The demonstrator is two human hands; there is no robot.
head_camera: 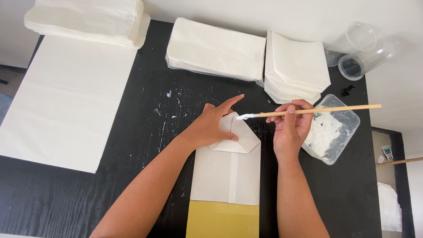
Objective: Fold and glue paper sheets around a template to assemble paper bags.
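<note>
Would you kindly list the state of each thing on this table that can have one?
Paper bag: flat, bottom flaps folded, pressed by left hand.
Brush: held level in right hand, tip coated white.
Glue tub: open, smeared with white paste.
Clear cups: lying on their sides, apparently empty.
Folded paper stacks: piled neatly.
Large sheet: lying flat.

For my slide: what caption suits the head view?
Left hand pins folded paper bag; right hand holds gluey brush.

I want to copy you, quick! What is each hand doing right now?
Left hand: open, pressing flat on the folded paper bag.
Right hand: closed, holding the wooden brush.
</note>
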